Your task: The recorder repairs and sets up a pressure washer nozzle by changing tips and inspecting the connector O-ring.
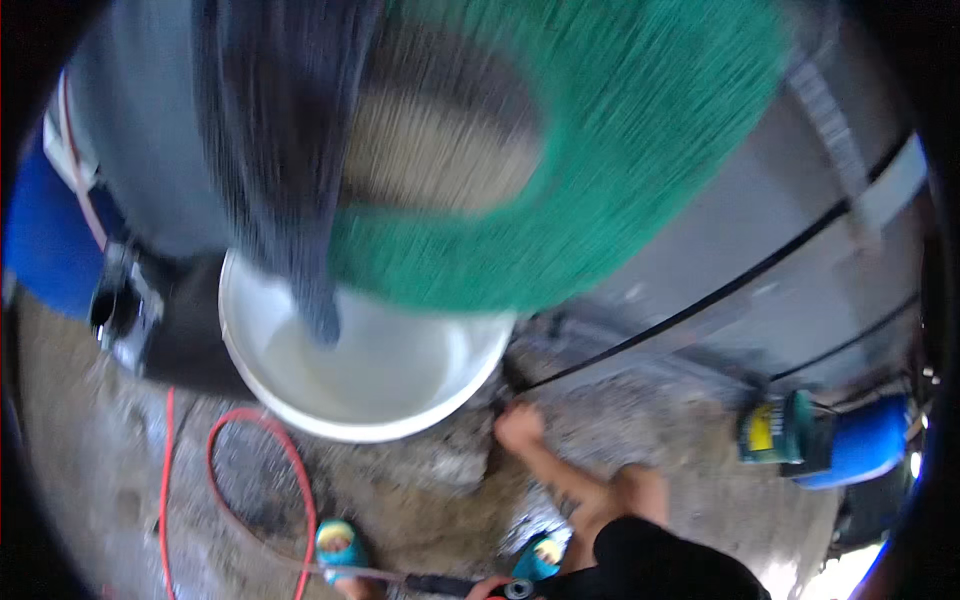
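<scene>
My left hand (485, 588) is only partly in view at the lower edge, fingers closed round a spray lance (440, 584) with a black grip and a thin tube pointing left. My right hand (520, 428), at the end of a tattooed forearm, looks closed beside the right rim of a white tub (372, 431). It lies by the lower end of a black cord or hose (700, 302); what it holds, if anything, is too blurred to tell. Pale liquid (390, 370) stands in the tub. Above hang a dark blue-grey cloth-like piece (280, 150) and a large green ring-shaped thing (640, 170), both smeared.
A red hose (300, 480) loops over the wet, rough floor (420, 510). My feet wear teal clogs (338, 550). Blue containers stand at the far left (50, 250) and right (865, 440), the right one beside a green-and-yellow tub (775, 430). Large grey surfaces (790, 240) rise behind.
</scene>
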